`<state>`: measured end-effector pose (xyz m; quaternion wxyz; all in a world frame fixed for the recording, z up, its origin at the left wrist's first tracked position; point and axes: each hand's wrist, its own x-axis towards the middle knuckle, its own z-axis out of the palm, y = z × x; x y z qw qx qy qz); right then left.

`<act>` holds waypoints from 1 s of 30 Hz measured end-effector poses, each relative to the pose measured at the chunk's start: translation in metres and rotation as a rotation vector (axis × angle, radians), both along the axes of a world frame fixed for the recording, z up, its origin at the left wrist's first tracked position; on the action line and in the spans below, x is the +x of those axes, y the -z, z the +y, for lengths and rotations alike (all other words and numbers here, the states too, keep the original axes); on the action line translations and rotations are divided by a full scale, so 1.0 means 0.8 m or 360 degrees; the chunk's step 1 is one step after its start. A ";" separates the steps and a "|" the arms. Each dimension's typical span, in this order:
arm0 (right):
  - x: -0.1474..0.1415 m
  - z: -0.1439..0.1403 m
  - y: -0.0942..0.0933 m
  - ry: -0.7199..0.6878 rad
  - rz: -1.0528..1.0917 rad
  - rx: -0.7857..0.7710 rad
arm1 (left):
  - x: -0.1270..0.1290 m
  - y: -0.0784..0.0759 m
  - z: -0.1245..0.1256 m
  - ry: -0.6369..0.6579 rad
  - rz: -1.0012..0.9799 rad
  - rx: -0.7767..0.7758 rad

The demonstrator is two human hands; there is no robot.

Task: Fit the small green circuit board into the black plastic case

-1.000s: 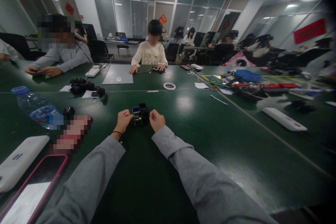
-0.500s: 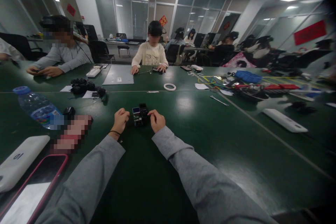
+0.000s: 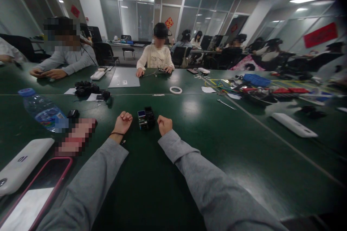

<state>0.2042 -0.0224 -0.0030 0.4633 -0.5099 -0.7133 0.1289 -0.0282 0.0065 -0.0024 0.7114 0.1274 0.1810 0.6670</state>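
— Where are your hands right now?

— Both rest on the green bench [image 3: 189, 173], out in front of me. My left hand [image 3: 123, 121] is curled into a loose fist, fingers folded in and holding nothing. My right hand [image 3: 165, 124] is the same: fingers tucked in, empty.

— And the little device?

— The small black module [image 3: 146, 118] stands on the bench between my two hands, with a small blue-lit screen [image 3: 141, 113] on its left part. Neither hand touches it; the right one is just beside it, the left a little further off.

— What else lies near you?

— Towards the left edge of the bench a water bottle [image 3: 42, 109] with a blue cap lies on its side. Closer to me, at the near left corner, there is a white power bank [image 3: 23, 164] and a phone in a pink case [image 3: 32, 195], screen up. A small black thing sits just beside the bottle; I cannot tell what it is.

— And further out?

— A roll of white tape [image 3: 175, 89] lies flat beyond the module, near the seam where two benches meet. A wrench [image 3: 226, 104] lies to the right of it, and a long white device [image 3: 294, 124] well apart towards the right edge. Across the bench a person in a pale top [image 3: 155, 57] has both hands on the far bench, and a person in grey [image 3: 66, 61] sits at the far left.
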 end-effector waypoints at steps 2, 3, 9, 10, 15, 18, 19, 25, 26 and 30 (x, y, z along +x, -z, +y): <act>-0.001 -0.002 -0.002 -0.0020 -0.0047 -0.0013 | -0.002 0.001 -0.001 0.0031 -0.0017 0.0047; -0.002 -0.003 -0.003 -0.0032 -0.0072 -0.0021 | -0.004 0.002 -0.001 0.0040 -0.0016 0.0054; -0.003 -0.006 -0.006 -0.0074 -0.0230 -0.0053 | -0.010 0.000 -0.002 0.0086 0.0034 0.0074; -0.003 -0.007 -0.006 -0.0064 -0.0242 -0.0050 | -0.009 -0.001 -0.002 0.0092 0.0055 0.0071; -0.005 -0.009 -0.009 -0.0050 -0.0283 -0.0084 | -0.003 -0.004 -0.002 0.0108 0.0145 0.0075; -0.008 -0.009 -0.013 -0.0013 -0.0302 -0.0139 | 0.001 -0.006 -0.002 0.0131 0.0172 0.0062; -0.008 -0.009 -0.014 0.0010 -0.0312 -0.0163 | 0.002 -0.006 -0.002 0.0133 0.0180 0.0059; -0.010 -0.011 -0.018 0.0088 -0.0375 -0.0249 | 0.005 -0.009 -0.003 0.0088 0.0256 0.0058; -0.010 -0.012 -0.018 0.0100 -0.0377 -0.0244 | 0.005 -0.010 -0.004 0.0084 0.0268 0.0055; -0.009 -0.012 -0.019 0.0088 -0.0408 -0.0280 | 0.006 -0.011 -0.004 0.0066 0.0301 0.0036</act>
